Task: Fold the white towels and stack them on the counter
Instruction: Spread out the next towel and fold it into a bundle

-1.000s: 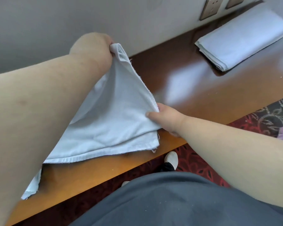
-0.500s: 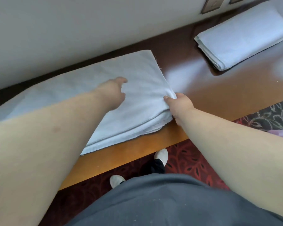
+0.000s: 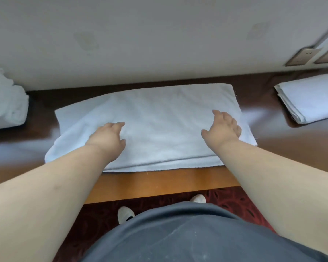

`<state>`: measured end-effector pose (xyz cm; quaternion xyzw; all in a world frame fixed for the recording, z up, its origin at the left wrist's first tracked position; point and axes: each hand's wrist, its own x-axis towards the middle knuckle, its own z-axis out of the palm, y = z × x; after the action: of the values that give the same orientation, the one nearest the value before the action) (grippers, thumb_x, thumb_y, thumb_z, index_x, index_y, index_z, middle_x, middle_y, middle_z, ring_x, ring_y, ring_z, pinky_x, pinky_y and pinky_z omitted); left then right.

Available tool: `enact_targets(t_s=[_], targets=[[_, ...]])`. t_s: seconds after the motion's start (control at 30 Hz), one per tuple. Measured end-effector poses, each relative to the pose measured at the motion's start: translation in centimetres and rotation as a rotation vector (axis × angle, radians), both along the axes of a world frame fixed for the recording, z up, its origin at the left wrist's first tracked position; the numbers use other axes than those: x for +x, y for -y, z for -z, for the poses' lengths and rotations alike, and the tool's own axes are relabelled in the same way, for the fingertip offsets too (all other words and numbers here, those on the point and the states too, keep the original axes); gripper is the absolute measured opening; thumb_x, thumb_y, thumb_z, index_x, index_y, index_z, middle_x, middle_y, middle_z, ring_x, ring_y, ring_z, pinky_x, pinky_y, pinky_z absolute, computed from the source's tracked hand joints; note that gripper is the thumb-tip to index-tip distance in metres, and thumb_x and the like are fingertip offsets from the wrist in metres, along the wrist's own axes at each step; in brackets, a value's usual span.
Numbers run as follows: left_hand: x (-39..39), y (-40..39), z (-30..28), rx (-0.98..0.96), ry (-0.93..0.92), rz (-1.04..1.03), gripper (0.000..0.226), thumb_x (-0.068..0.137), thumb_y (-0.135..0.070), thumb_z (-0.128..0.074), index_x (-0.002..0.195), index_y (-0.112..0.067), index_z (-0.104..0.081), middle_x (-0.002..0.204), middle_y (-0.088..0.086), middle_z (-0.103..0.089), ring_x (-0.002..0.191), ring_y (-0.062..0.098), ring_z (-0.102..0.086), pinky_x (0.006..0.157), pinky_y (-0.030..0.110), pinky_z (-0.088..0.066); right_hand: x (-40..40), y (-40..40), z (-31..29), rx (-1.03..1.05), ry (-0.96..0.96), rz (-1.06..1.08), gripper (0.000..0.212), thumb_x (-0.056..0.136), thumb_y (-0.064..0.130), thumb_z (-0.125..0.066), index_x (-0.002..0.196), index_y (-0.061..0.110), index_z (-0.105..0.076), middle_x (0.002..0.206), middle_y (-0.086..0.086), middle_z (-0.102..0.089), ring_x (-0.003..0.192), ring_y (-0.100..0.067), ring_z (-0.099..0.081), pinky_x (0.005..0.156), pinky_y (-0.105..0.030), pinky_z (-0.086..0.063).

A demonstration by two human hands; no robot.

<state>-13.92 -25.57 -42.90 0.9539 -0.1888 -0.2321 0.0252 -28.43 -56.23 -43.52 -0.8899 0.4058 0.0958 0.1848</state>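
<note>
A white towel (image 3: 159, 118), folded into a long rectangle, lies flat on the brown wooden counter (image 3: 159, 184) in front of me. My left hand (image 3: 108, 137) rests palm down on its left half with loose fingers. On the right half lies my right hand (image 3: 222, 127), fingers spread flat near the right edge. A second folded white towel (image 3: 311, 99) sits at the counter's right end. At the far left lies a bunched heap of white towels (image 3: 6, 103).
A pale wall (image 3: 159, 35) runs along the back of the counter, with two brown socket plates (image 3: 303, 56) at the right. Below the counter's front edge is a dark red patterned carpet (image 3: 235, 197), where my white shoes (image 3: 125, 214) show.
The towel's lifted left end has been laid down flat. My left hand let go of the corner and my right hand left the edge; both now rest on top.
</note>
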Motion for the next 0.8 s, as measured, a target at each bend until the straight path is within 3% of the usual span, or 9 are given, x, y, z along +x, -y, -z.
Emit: enact_targets(t_s=[0.13,0.23,0.3,0.4,0.53,0.7,0.8], targets=[[1.9,-9.5,-0.5,0.109,-0.072,-0.152,0.069,0.093,-0.050,-0.045,0.153,-0.031,-0.017,0.155,0.002,-0.028,0.135,0.029,-0.037,0.105,0.044,-0.039,4.9,-9.9,-1.1,0.017,0.063,-0.221,0.071,0.088,0.041,-0.059,0.151,0.028,-0.029,0.159,-0.004,-0.023,0.146,-0.025,-0.015,0.118,-0.043,-0.016],[2.2,-15.9,-0.4,0.178,-0.253,-0.192,0.075,0.093,-0.055,-0.045,0.155,-0.030,-0.010,0.155,0.005,-0.028,0.124,0.031,-0.049,0.098,0.040,-0.046,8.5,-17.2,-1.2,0.038,0.041,-0.425,0.065,0.089,0.043,-0.057,0.149,0.028,-0.034,0.159,-0.004,-0.023,0.147,-0.023,-0.012,0.117,-0.041,-0.014],[1.9,-19.0,-0.1,0.172,-0.350,-0.173,0.078,0.094,-0.056,-0.047,0.156,-0.028,-0.008,0.156,0.007,-0.029,0.131,0.030,-0.045,0.104,0.035,-0.040,10.6,-21.3,-1.2,0.050,-0.012,-0.531,0.063,0.090,0.045,-0.057,0.147,0.029,-0.037,0.159,-0.004,-0.023,0.147,-0.023,-0.012,0.116,-0.040,-0.015],[1.4,-22.0,0.6,-0.019,-0.410,-0.303,0.079,0.094,-0.052,-0.051,0.156,-0.024,-0.011,0.156,0.006,-0.031,0.136,0.028,-0.040,0.109,0.034,-0.034,13.9,-26.5,-1.3,0.079,-0.061,-0.632,0.061,0.090,0.047,-0.056,0.146,0.029,-0.040,0.158,-0.002,-0.026,0.146,-0.024,-0.017,0.113,-0.039,-0.021],[1.3,-23.8,1.4,-0.190,-0.363,-0.492,0.078,0.093,-0.046,-0.056,0.155,-0.023,-0.015,0.157,0.008,-0.024,0.132,0.030,-0.043,0.106,0.037,-0.038,18.7,-31.5,-1.8,0.043,-0.056,-0.805,0.057,0.091,0.046,-0.057,0.143,0.028,-0.044,0.152,0.000,-0.037,0.140,-0.025,-0.030,0.110,-0.041,-0.032],[1.9,-24.8,2.9,-0.386,-0.380,-0.569,0.075,0.089,-0.045,-0.061,0.150,-0.020,-0.025,0.142,0.004,-0.047,0.116,0.025,-0.054,0.096,0.033,-0.044,26.5,-35.0,-1.5,0.082,-0.012,-0.887,0.048,0.096,0.036,-0.054,0.142,0.024,-0.047,0.146,-0.005,-0.043,0.122,-0.028,-0.054,0.098,-0.034,-0.043],[2.3,-24.1,3.8,-0.428,-0.376,-0.626,0.071,0.088,-0.049,-0.062,0.147,-0.020,-0.033,0.134,0.001,-0.054,0.106,0.021,-0.054,0.086,0.030,-0.043,30.3,-35.8,-0.1,0.062,-0.029,-0.922,0.053,0.095,0.019,-0.052,0.147,0.026,-0.040,0.148,-0.005,-0.043,0.125,-0.028,-0.053,0.096,-0.032,-0.043]])
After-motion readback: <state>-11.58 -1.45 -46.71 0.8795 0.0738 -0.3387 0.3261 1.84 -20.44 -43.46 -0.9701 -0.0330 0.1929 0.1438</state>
